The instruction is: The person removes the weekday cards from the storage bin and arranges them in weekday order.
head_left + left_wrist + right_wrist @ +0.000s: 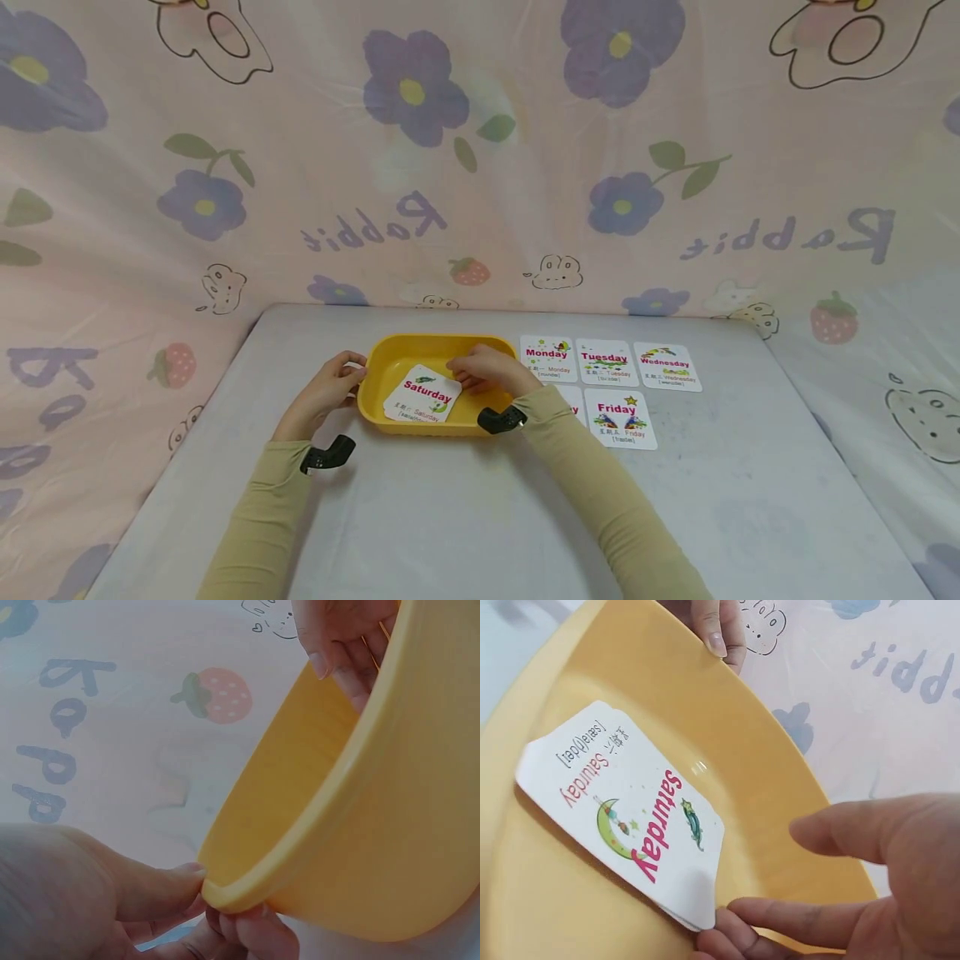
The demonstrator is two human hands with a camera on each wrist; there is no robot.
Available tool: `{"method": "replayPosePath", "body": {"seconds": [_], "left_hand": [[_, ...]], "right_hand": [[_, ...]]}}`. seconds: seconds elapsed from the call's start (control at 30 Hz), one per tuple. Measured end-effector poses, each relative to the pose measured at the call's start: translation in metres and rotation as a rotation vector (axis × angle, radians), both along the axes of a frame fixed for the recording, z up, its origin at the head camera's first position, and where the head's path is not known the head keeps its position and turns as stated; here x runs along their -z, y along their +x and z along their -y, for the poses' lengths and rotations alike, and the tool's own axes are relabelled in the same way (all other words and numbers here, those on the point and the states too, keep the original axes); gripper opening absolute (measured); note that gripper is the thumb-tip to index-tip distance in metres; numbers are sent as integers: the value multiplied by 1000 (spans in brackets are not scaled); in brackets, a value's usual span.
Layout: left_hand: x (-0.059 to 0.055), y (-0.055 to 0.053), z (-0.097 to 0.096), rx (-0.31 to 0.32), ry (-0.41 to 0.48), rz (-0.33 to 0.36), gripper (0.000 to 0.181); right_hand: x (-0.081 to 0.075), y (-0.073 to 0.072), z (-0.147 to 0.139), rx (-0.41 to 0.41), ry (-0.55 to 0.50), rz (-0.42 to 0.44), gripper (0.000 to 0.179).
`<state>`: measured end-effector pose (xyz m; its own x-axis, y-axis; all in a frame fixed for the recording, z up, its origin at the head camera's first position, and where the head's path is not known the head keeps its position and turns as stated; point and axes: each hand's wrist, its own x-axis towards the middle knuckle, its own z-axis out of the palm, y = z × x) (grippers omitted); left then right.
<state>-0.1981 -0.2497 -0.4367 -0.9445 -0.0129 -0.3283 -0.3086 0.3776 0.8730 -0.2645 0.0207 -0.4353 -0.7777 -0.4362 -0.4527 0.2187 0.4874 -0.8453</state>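
A yellow plastic tray (438, 340) with raised sides sits toward the back of the table. My left hand (327, 393) pinches its left rim, thumb inside and fingers beneath the lip in the left wrist view. Inside the tray lies a white Saturday card (641, 817), with the edge of at least one more card showing under it. My right hand (491, 372) reaches in over the right end of the tray. In the right wrist view its fingertips (735, 930) are right at the card's corner, while the thumb stands raised apart from them.
Right of the tray, cards lie face up in two rows: Monday (548, 359), Tuesday (607, 362) and Wednesday (668, 367) behind, Friday (621, 419) in front beside a card (573, 402) partly covered by the right forearm. A patterned curtain (480, 192) hangs behind the table.
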Motion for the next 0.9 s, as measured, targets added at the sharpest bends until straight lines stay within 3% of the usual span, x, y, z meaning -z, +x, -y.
{"method": "replayPosePath", "body": {"seconds": [0.6,0.9], "left_hand": [[2,-1,-1,-11,4,5,28],[1,0,0,-5,-11,-1,29]], "right_hand": [[2,0,1,-95,10,-89,22],[-5,2,4,-112,-38,-41,28]]}}
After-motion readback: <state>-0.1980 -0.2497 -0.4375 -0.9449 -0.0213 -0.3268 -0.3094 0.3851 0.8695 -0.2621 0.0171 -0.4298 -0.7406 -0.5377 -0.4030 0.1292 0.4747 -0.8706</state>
